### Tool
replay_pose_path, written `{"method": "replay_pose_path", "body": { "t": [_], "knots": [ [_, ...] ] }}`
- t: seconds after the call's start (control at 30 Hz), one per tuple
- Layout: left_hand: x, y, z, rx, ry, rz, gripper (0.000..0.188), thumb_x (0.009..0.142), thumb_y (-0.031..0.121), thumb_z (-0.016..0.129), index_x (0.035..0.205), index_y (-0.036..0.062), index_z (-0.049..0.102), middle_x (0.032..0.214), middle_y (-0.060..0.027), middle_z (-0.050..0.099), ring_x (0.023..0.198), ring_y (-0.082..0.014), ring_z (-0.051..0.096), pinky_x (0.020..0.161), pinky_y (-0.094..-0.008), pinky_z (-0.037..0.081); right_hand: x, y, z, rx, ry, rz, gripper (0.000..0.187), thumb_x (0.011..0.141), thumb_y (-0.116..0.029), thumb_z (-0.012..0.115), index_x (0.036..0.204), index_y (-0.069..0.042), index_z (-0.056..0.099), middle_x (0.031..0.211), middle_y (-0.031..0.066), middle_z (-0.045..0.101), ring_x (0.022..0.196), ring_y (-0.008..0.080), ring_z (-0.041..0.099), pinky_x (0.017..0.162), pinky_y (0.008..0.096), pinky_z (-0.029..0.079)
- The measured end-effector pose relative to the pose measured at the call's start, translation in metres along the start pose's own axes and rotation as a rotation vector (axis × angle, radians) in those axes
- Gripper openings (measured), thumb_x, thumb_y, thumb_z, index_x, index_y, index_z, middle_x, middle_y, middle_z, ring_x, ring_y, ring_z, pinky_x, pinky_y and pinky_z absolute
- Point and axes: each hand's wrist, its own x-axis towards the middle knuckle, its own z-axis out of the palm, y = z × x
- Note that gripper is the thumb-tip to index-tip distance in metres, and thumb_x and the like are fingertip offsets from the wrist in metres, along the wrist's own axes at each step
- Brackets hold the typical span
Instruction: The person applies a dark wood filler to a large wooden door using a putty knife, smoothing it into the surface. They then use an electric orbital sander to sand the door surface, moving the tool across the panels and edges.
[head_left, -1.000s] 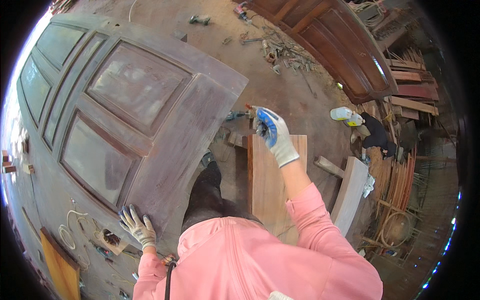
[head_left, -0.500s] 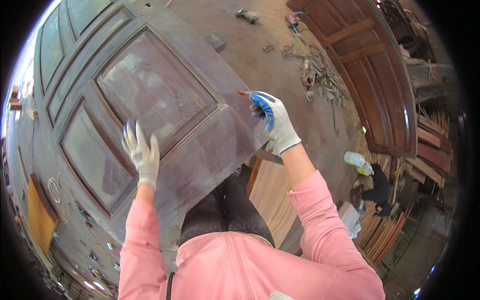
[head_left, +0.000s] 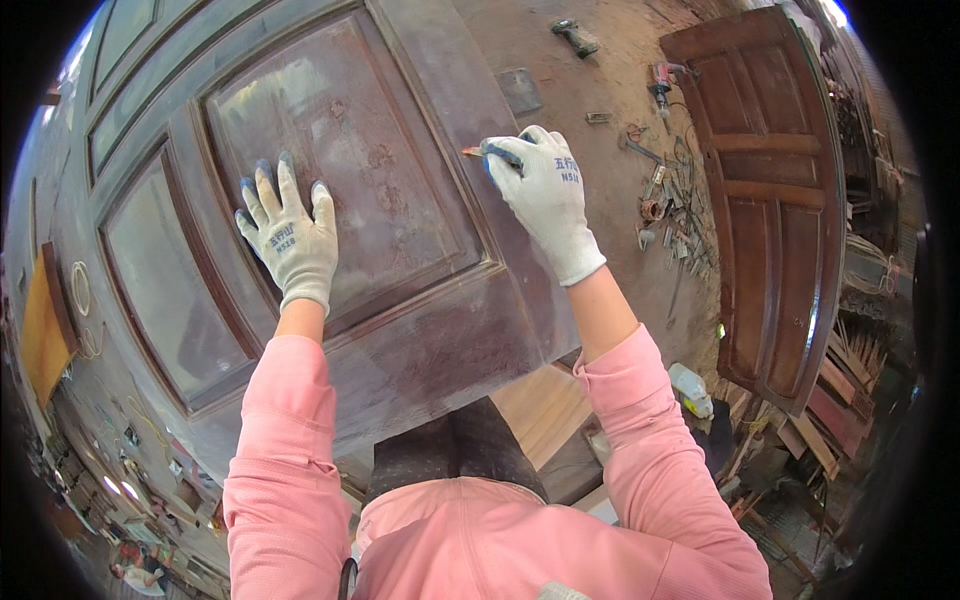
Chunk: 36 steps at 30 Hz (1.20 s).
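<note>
Head view shows the left hand [head_left: 288, 230] spread over the brown door [head_left: 440, 355] lying at near left, while the right hand [head_left: 545, 195] pinches a small reddish piece [head_left: 472, 151] over its right side. Cloudy, uneven patches suggest the surface is only partly finished, smoothing remaining.

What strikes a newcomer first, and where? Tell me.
A large dark panelled door fills the left and centre, the gloved left hand spread over it. The right hand pinches a small thin piece above its right side. A brown door is upper right.
</note>
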Motion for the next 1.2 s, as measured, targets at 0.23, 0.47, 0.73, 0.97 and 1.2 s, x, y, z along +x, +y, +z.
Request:
{"method": "replay_pose_path", "body": {
  "t": [0.23, 0.47, 0.73, 0.97, 1.2],
  "knots": [
    [0.001, 0.000, -0.001, 0.003, 0.037, 0.017, 0.060, 0.102, 0.044, 0.052, 0.154, 0.0156, 0.045, 0.162, -0.0173, 0.037, 0.151, -0.0414, 0.030, 0.123, -0.0605, 0.019, -0.001, 0.004, 0.009, -0.070, 0.032, -0.100, 0.015, 0.087, -0.020, 0.071, 0.100, -0.016, 0.078, 0.088, 0.0065, 0.062, 0.086, 0.0279, 0.060, 0.075, 0.0404, 0.052],
    [0.002, 0.001, -0.003, 0.012, -0.006, 0.004, 0.062, 0.103, 0.044, 0.050, 0.156, 0.0121, 0.043, 0.165, -0.0154, 0.033, 0.153, -0.0406, 0.026, 0.124, -0.0585, 0.017, -0.011, 0.005, 0.015, -0.117, -0.001, -0.133, 0.021, 0.088, -0.018, 0.070, 0.108, -0.017, 0.076, 0.089, 0.0083, 0.061, 0.087, 0.0282, 0.059, 0.075, 0.0401, 0.052],
    [0.001, 0.000, -0.001, 0.016, 0.002, 0.005, 0.062, 0.103, 0.044, 0.051, 0.155, 0.0117, 0.043, 0.165, -0.0153, 0.033, 0.154, -0.0406, 0.025, 0.124, -0.0586, 0.017, -0.010, 0.005, 0.007, -0.073, -0.043, -0.102, 0.018, 0.088, -0.017, 0.071, 0.104, -0.012, 0.077, 0.088, 0.0106, 0.061, 0.087, 0.0297, 0.058, 0.078, 0.0403, 0.051],
    [0.002, 0.001, -0.005, 0.004, 0.004, 0.006, 0.063, 0.103, 0.045, 0.051, 0.156, 0.0132, 0.042, 0.165, -0.0148, 0.033, 0.153, -0.0402, 0.026, 0.124, -0.0591, 0.017, -0.005, 0.007, 0.004, 0.066, 0.049, -0.042, 0.015, 0.088, -0.016, 0.070, 0.100, -0.010, 0.077, 0.087, 0.0113, 0.062, 0.086, 0.0299, 0.058, 0.079, 0.0415, 0.050],
    [0.002, 0.000, -0.001, 0.015, 0.004, 0.016, 0.063, 0.103, 0.045, 0.050, 0.156, 0.0122, 0.042, 0.165, -0.0147, 0.033, 0.154, -0.0398, 0.026, 0.124, -0.0589, 0.017, -0.008, 0.007, 0.012, -0.066, -0.013, -0.129, 0.019, 0.088, -0.016, 0.070, 0.106, -0.011, 0.077, 0.089, 0.0101, 0.061, 0.087, 0.0297, 0.058, 0.078, 0.0407, 0.052]
  ]
}}
